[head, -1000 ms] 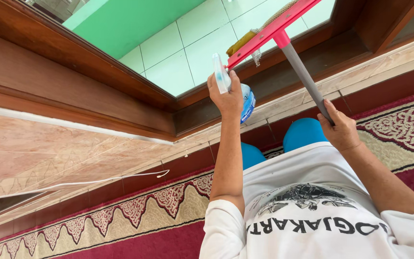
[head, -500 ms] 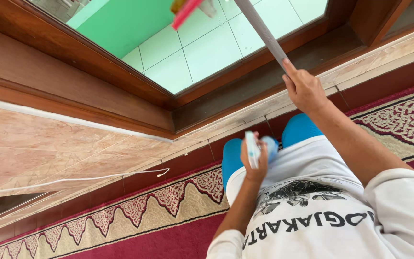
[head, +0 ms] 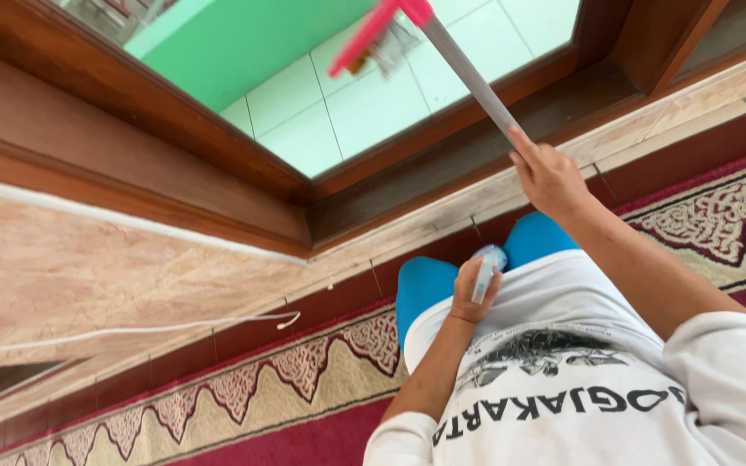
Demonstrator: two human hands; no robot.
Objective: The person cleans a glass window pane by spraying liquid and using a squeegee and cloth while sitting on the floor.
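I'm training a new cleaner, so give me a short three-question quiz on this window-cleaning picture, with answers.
1. True or false: the right hand holds the grey pole of the red squeegee.
2. What does the left hand hold? A) a folded cloth B) a small spray bottle C) a bucket
3. Fill in: the squeegee head rests against the ____ of the wooden-framed window.

Key:
1. True; its grip closes round the pole.
2. B; the spray bottle is held low, near the white shirt.
3. Glass.
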